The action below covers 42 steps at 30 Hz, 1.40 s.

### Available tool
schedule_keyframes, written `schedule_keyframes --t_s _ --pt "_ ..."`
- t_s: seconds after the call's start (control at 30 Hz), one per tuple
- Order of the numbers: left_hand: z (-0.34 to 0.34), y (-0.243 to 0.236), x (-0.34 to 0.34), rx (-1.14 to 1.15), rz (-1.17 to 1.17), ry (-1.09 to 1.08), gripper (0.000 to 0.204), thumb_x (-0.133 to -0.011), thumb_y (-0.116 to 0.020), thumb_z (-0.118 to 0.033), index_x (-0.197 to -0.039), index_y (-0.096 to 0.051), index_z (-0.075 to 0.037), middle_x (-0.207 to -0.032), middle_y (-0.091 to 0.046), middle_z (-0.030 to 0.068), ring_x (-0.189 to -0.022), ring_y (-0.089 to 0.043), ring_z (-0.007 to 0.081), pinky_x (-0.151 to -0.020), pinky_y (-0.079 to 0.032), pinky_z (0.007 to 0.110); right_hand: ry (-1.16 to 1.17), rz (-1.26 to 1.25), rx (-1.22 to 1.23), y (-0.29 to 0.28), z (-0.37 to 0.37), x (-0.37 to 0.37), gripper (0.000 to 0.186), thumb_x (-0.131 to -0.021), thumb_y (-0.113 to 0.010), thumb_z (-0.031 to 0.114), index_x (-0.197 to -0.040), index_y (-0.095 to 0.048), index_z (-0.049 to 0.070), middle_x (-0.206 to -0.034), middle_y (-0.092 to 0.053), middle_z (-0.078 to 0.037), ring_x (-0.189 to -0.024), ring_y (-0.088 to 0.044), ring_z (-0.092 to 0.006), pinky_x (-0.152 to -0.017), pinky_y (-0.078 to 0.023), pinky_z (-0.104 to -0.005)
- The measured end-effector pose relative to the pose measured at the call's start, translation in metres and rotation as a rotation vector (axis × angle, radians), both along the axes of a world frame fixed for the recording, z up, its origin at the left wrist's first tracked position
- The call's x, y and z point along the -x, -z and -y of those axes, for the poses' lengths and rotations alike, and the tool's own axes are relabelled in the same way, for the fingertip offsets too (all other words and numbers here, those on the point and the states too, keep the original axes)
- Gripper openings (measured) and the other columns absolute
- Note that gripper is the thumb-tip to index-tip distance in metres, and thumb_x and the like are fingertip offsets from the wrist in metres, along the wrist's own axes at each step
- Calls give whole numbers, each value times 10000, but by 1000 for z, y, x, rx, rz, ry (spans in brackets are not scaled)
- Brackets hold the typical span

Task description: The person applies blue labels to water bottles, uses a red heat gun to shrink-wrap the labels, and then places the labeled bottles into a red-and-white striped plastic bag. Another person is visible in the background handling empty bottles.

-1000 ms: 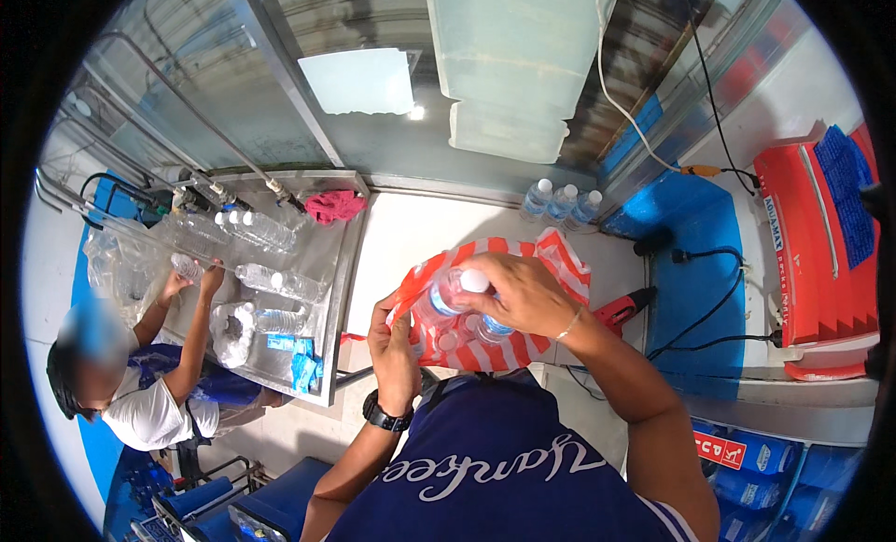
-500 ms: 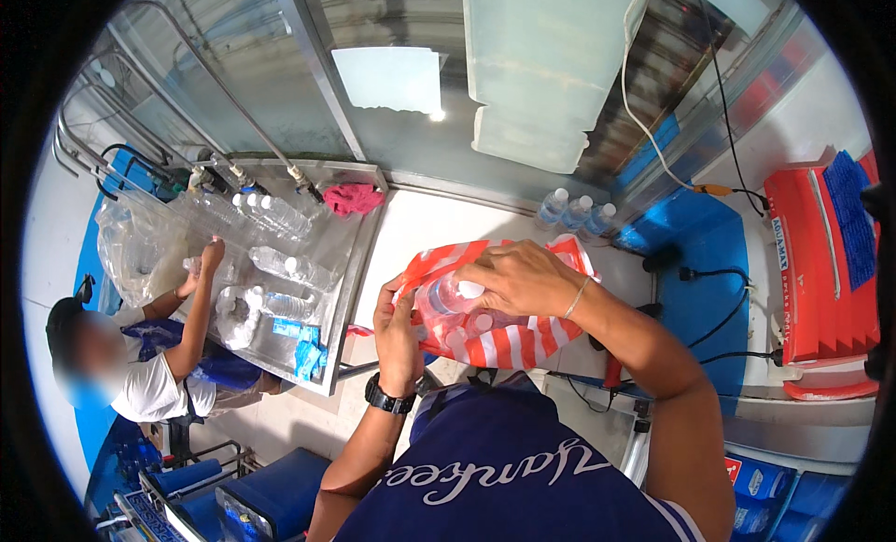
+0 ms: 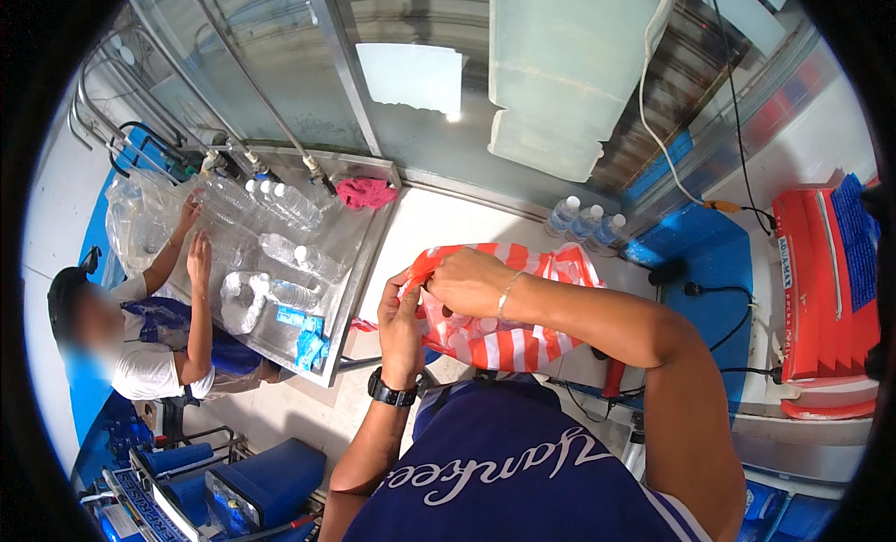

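A red-and-white striped plastic bag (image 3: 523, 344) lies in front of me with several clear bottles (image 3: 459, 338) inside, partly hidden by its folds. My left hand (image 3: 401, 320) pinches the bag's left edge between thumb and fingers. Close beside it, my right hand (image 3: 467, 282) reaches across the top of the bag. Its fingers are curled around the gathered plastic near the upper left rim, and the fingertips are partly hidden. Behind the bag stand three capped bottles (image 3: 585, 223) with blue labels, touched by neither hand.
On the left, a co-worker (image 3: 154, 346) reaches over a metal sink table (image 3: 359, 262) holding several clear bottles, a pink cloth (image 3: 366, 194) and blue packets. Metal pipes rise behind it. To the right are a red ribbed container (image 3: 821, 299), black cables and a blue panel. Glass panes (image 3: 420, 150) stand ahead.
My right hand has left a white-capped bottle in the bag and moved left to the rim beside my left hand. The co-worker's hands have shifted over the sink table.
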State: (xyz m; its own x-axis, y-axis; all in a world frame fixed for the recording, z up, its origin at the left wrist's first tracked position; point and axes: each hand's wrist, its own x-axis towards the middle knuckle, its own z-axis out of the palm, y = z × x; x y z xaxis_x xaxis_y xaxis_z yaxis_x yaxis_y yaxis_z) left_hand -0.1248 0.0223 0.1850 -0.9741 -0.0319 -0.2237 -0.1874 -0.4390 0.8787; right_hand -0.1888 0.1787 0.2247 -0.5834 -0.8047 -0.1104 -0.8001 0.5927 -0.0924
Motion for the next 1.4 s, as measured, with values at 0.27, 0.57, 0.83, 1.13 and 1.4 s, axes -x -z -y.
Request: schedule_keyframes --t_s 0.27,0.57,0.83,1.13,1.4 --pt "6 2 0 -35 -31 72 290 -1050 -498 -38 -1332 -562 -29 -1041 -690 37 -712 -553 15 -588 -435 170 185 -120 778 -40 -49 -30 195 -892 -766 279 -914 -734 88 -790 -690 -64 -740 -684 -253 -643 -559 -383" --pt "9 -4 0 64 31 75 270 -1052 -508 -64 -1307 -577 -7 -1205 -680 99 -1015 -656 136 -861 -542 285 216 -250 897 64 -2 -50 199 -890 -769 207 -902 -646 50 -758 -624 -83 -726 -646 -266 -660 -525 -409" --pt "10 3 4 46 37 41 265 -1057 -516 -66 -1312 -576 -31 -1122 -699 57 -779 -578 36 -624 -444 180 212 302 874 125 23 -51 132 -934 -636 150 -902 -607 25 -987 -626 -193 -944 -618 -384 -862 -491 -495" --pt "25 4 1 294 -86 186 377 -1034 -545 -13 -1407 -494 -6 -1175 -697 134 -1024 -681 152 -866 -543 259 599 -182 550 101 -32 -83 432 -807 -749 283 -1175 -681 67 -1269 -620 -129 -1210 -569 -310 -997 -440 -506" --pt "51 12 -5 835 269 590 273 -1060 -607 -233 -1070 -672 31 -956 -694 115 -783 -625 137 -690 -489 265 1550 -20 499 78 -219 -188 505 -783 -673 71 -1283 -613 23 -1042 -704 -186 -905 -682 -342 -820 -530 -408"
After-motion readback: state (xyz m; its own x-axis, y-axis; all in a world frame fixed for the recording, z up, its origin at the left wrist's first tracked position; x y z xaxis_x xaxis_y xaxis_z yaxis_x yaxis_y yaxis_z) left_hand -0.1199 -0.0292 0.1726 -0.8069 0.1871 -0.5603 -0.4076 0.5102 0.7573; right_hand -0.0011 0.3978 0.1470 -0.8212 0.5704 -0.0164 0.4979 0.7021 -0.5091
